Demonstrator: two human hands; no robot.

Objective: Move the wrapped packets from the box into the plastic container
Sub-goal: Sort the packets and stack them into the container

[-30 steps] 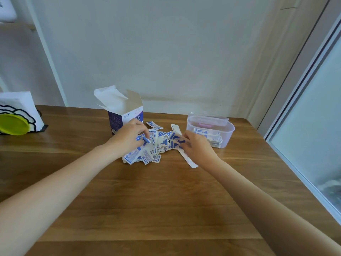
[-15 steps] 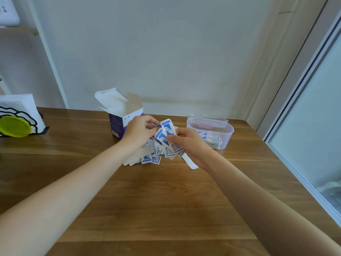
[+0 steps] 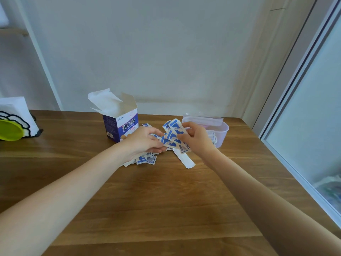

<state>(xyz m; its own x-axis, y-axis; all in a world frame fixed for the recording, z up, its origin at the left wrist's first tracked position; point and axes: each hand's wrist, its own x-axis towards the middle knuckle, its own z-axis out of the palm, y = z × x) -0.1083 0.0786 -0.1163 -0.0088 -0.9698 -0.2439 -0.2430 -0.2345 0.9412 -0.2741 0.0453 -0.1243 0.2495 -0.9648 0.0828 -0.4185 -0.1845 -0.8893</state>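
Observation:
An open blue-and-white box (image 3: 120,126) stands on the wooden table (image 3: 147,200). Blue-and-white wrapped packets lie in a loose pile (image 3: 146,159) in front of it. My right hand (image 3: 195,139) grips a fanned bunch of packets (image 3: 173,135) lifted off the table, just left of the clear plastic container (image 3: 221,132), which holds several packets. My left hand (image 3: 144,141) is curled over the pile and pinches the near end of that bunch. A long white paper strip (image 3: 186,160) lies under my right wrist.
A white napkin holder with a yellow-green disc (image 3: 11,130) sits at the table's far left. The wall runs behind the table and a glass door frame (image 3: 295,89) stands to the right, past the table's right edge.
Both hands gathered packets from the flat pile and lifted a bunch; the right hand has carried it up and rightward toward the container. Fewer packets lie on the table.

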